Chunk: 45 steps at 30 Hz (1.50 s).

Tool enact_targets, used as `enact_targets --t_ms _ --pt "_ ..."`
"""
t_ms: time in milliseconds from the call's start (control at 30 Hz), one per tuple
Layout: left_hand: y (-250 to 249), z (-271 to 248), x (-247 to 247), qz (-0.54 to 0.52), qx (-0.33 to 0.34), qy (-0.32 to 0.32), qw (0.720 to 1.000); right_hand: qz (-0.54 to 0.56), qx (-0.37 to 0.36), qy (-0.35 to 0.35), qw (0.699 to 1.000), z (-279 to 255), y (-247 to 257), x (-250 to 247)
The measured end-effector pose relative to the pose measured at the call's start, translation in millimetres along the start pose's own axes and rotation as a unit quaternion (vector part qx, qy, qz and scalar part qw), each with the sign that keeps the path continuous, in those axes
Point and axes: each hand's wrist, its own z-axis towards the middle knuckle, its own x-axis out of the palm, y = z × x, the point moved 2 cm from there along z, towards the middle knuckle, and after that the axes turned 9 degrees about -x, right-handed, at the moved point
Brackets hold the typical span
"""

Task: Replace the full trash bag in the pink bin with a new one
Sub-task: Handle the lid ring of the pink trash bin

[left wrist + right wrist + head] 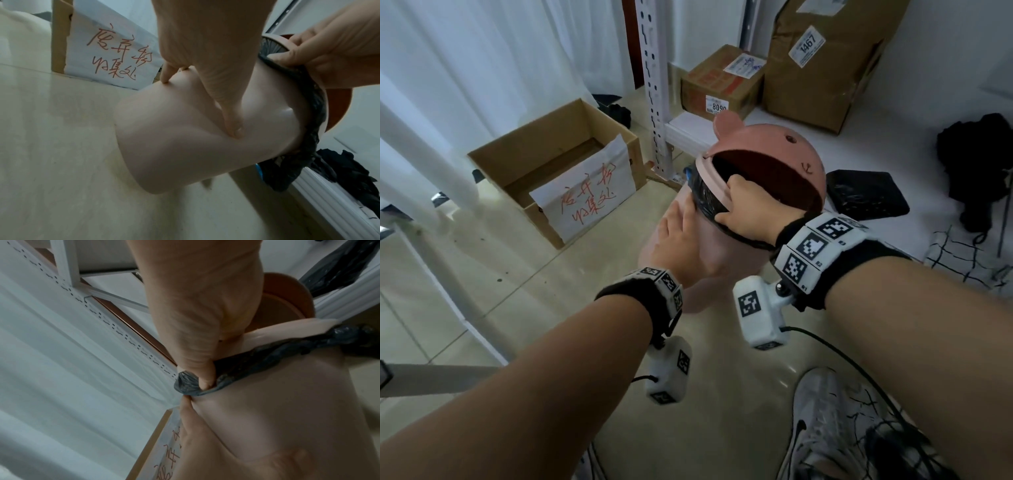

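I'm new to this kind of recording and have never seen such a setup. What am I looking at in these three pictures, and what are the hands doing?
No machine here: a person wears three cameras. The wide picture comes from the head; the other two come from white cameras strapped under each wrist, looking forward at what is held. The left hand lies flat on the side of a tilted pink bin. The right hand grips its rim, thumb on the black bag lining it; the animal-shaped lid is on. On the floor beside it stands an open cardboard box with a handwritten sheet.
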Motion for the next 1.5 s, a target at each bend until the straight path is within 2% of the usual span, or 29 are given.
enact_targets --t_ms 200,300,367,400,467,533,567,667,767,833,933,1033,1100,1200,1500 --pt "2 -2 -11 -0.047 0.018 0.027 0.998 0.009 -0.002 0.001 1.000 -2 -5 1" --pt "0 -5 -36 -0.099 0.071 0.030 0.992 0.023 -0.013 -0.007 1.000 -4 -6 2" --pt "-4 -6 -54 -0.125 0.108 -0.005 0.986 0.032 -0.029 -0.007 0.999 -6 -7 1" --pt "-6 -5 -65 -0.109 0.136 -0.037 0.984 0.030 -0.038 -0.002 0.999 -7 -7 0" --pt "-10 -5 -83 0.028 0.227 -0.106 0.968 0.031 -0.047 0.010 0.998 -9 -6 -3" --pt "-18 -4 -97 0.160 0.322 -0.148 0.921 0.029 -0.067 0.030 0.997 -12 0 -7" --pt "-23 -3 -104 0.196 0.339 -0.134 0.910 0.019 -0.077 0.043 0.996 -13 4 -8" --pt "-31 3 -120 0.244 0.273 0.002 0.931 -0.044 -0.096 0.076 0.992 -14 14 -7" --pt "-31 0 -122 0.276 0.265 0.049 0.923 -0.100 -0.095 0.077 0.987 -13 19 0" --pt "-27 -4 -116 0.250 0.249 0.071 0.933 -0.115 -0.091 0.080 0.986 -16 24 4" --pt "-26 -9 -110 0.203 0.213 0.087 0.952 -0.135 -0.063 0.083 0.985 -15 30 4" --pt "-33 -13 -106 0.189 0.208 0.112 0.953 -0.152 -0.033 0.096 0.983 -7 19 6" --pt "-39 -15 -104 0.195 0.216 0.104 0.951 -0.150 -0.026 0.097 0.984 -11 18 5" --pt "-40 -14 -101 0.195 0.216 0.094 0.952 -0.133 -0.055 0.089 0.986 -23 19 2" --pt "-31 -15 -92 0.136 0.203 0.134 0.960 -0.106 -0.123 0.093 0.982 -31 14 3"
